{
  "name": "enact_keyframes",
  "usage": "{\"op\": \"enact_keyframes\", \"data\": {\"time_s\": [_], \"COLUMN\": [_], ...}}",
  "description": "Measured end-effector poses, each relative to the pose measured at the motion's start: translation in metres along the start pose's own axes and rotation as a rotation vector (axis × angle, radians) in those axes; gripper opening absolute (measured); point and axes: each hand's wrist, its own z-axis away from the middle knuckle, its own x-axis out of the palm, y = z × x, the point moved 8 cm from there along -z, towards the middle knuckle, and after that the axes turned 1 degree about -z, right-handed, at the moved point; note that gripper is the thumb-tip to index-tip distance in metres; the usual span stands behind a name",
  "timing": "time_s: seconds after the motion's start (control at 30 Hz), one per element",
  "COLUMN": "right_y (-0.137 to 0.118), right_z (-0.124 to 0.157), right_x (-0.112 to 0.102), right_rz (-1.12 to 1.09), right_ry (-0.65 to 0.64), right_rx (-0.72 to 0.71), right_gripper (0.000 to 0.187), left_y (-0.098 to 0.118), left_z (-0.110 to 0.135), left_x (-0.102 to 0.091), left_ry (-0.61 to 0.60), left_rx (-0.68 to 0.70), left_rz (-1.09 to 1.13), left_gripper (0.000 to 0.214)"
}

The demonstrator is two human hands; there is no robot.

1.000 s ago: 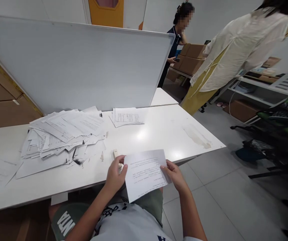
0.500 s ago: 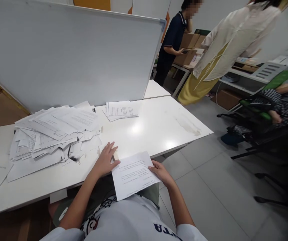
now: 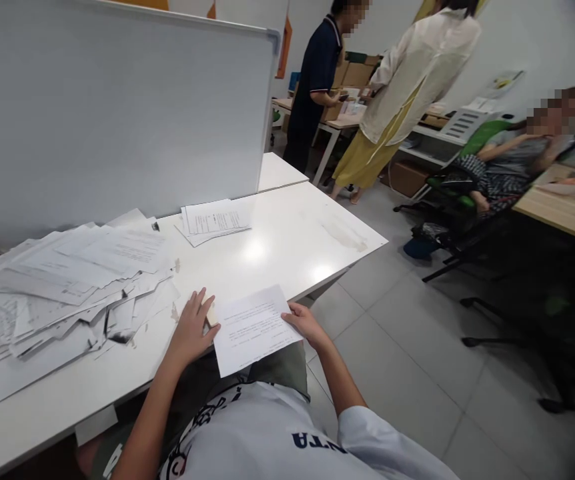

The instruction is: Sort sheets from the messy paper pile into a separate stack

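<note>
A printed sheet of paper (image 3: 252, 330) is held over the table's front edge and my lap. My right hand (image 3: 307, 323) pinches its right edge, thumb on top and fingers beneath. On the table, my left hand (image 3: 195, 327) lies with its fingers stretched out, its thumb by the sheet's left edge. A small pale yellowish block (image 3: 211, 313) sits between that thumb and the fingers; whether they grip it I cannot tell. Left of this hand is a large messy heap of papers (image 3: 82, 267), some torn or dark-stained. A smaller paper stack (image 3: 217, 220) lies farther back.
A whiteboard (image 3: 117, 107) stands along the back of the white table (image 3: 287, 247). Beyond it, two people (image 3: 317, 87) stand near a desk with boxes. At the right, a seated person (image 3: 507, 153) is by a wooden desk (image 3: 567, 207) and a chair base (image 3: 517, 340).
The view has swung to the right, so the table things sit farther left. My left fingers have come closer together by the block. My right hand keeps hold of the sheet.
</note>
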Motion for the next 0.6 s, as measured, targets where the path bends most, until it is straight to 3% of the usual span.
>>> {"op": "enact_keyframes", "data": {"time_s": [0.4, 0.6], "right_y": [0.016, -0.002], "right_z": [-0.030, -0.030], "right_x": [0.002, -0.002], "right_rz": [0.037, 0.081], "right_ry": [0.012, 0.025], "right_rx": [0.011, -0.068], "right_gripper": [0.030, 0.034], "left_y": [-0.008, -0.013], "left_z": [-0.006, -0.014], "left_x": [0.002, 0.007], "left_ry": [0.005, -0.022], "left_rx": [-0.010, 0.009], "left_rz": [-0.016, -0.038], "left_gripper": [0.060, 0.067]}}
